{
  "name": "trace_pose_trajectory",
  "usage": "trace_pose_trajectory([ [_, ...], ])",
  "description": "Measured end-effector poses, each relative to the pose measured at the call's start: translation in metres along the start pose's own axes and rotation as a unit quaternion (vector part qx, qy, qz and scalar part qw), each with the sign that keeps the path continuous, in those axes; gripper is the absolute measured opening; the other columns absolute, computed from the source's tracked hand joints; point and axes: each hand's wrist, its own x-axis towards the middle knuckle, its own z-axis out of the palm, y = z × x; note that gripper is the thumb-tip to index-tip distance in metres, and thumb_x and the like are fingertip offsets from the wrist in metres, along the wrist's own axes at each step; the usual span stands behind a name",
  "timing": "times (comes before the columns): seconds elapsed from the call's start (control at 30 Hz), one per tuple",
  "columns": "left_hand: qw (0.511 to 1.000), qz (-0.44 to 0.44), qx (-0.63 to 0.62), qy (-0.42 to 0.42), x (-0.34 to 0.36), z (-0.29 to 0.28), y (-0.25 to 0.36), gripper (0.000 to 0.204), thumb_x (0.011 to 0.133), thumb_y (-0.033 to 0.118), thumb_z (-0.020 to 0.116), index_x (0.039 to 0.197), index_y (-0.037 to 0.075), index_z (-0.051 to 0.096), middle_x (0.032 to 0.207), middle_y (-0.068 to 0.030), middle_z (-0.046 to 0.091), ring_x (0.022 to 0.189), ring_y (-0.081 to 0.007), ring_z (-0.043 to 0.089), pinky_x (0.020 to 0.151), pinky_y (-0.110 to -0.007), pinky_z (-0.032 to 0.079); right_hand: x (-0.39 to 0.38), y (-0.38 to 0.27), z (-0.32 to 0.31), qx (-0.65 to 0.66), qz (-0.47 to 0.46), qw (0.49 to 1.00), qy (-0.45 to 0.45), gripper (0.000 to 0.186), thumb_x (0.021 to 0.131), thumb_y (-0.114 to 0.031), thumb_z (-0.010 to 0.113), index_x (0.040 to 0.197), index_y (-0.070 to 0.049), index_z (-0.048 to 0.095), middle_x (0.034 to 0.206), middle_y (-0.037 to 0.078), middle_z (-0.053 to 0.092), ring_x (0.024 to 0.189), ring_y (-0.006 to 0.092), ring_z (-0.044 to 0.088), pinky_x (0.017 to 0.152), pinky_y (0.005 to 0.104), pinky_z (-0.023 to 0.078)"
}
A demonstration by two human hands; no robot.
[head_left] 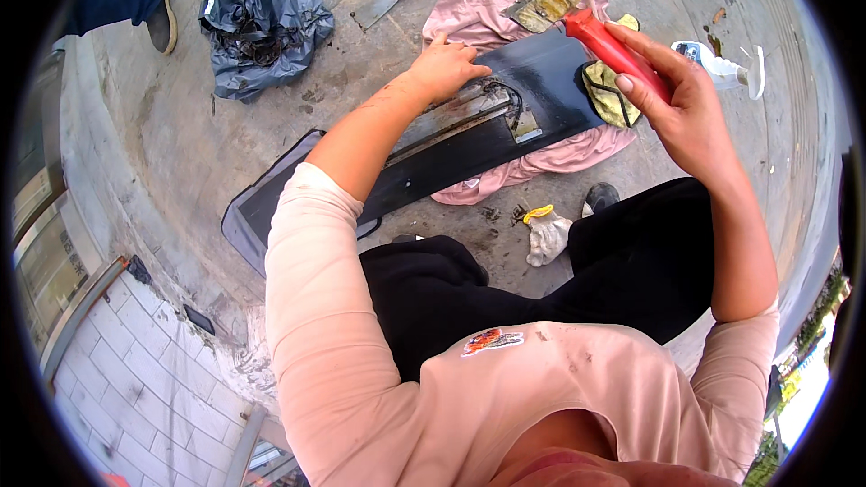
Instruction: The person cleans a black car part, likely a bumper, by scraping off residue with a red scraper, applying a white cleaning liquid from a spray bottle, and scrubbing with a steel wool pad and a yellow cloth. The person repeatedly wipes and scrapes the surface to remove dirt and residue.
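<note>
Scraper work on the long black rectangular panel [465,151] is judged to be the step in hand. The panel lies diagonally on the ground in front of the operator, its right part over a crumpled pink cloth [519,169]. The right hand [678,95] is closed around the red handle of a broad-bladed scraper [591,29], whose blade is coated with brownish residue and points away to the upper left, beyond the panel's far edge. The left hand [442,70] is palm down at that far edge, fingers loosely extended, with nothing seen in its grasp; whether the fingertips bear on the panel cannot be told. For good results, wipe the blade before each pass, set it at a shallow angle and apply even pressure in short strokes. Direct strokes away from the left fingers, and brace the panel with that hand, since the soft cloth may let it slide. Work carefully near the thin dark cable [517,97] and the small metal plate [524,125], where a blade corner could snag. Avoid gouging the glossy black face.
</note>
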Motion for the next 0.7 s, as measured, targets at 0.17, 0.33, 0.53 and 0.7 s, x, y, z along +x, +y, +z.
trace_pose_trajectory([
  [0.17,0.999,-0.024,-0.004,-0.026,0.006,0.021,0.003,0.028,0.08,0.013,0.07,0.105,0.023,0.075,0.1,-0.0007,0.063,0.106,-0.0208,0.061,0.096,-0.047,0.038,-0.009,0.004,-0.009,0.021,0.002,1.0,0.022,0.047,0.093,-0.015,0.072,0.137,-0.005,0.061,0.121,0.016,0.071,0.104,0.0159,0.064,0.094,0.0321,0.049],
  [0.33,0.997,-0.068,-0.017,-0.039,-0.009,0.006,0.001,0.021,0.073,0.018,0.078,0.093,0.019,0.075,0.099,-0.0014,0.064,0.108,-0.0197,0.06,0.095,-0.045,0.037,-0.009,0.006,-0.014,0.004,-0.013,0.999,0.031,0.046,0.093,-0.015,0.071,0.137,-0.004,0.061,0.124,0.015,0.069,0.107,0.0158,0.064,0.098,0.0318,0.048],
  [0.53,0.955,-0.217,-0.181,-0.087,-0.086,-0.09,-0.033,0.018,0.077,0.016,0.079,0.093,0.012,0.073,0.099,-0.0035,0.066,0.096,-0.021,0.063,0.087,-0.038,0.043,-0.005,0.005,-0.009,0.046,0.023,0.999,0.012,0.046,0.094,-0.014,0.071,0.138,-0.004,0.061,0.125,0.014,0.069,0.107,0.0131,0.062,0.097,0.0302,0.048],
  [0.7,0.884,-0.317,-0.343,-0.004,-0.155,-0.166,-0.076,0.012,0.082,0.008,0.075,0.092,0.006,0.068,0.081,0.0034,0.058,0.076,-0.0087,0.053,0.067,-0.026,0.043,0.0,0.003,0.0,0.038,0.027,0.999,0.0,0.046,0.094,-0.013,0.07,0.138,-0.002,0.059,0.126,0.013,0.068,0.111,0.0134,0.061,0.099,0.0296,0.046],
])
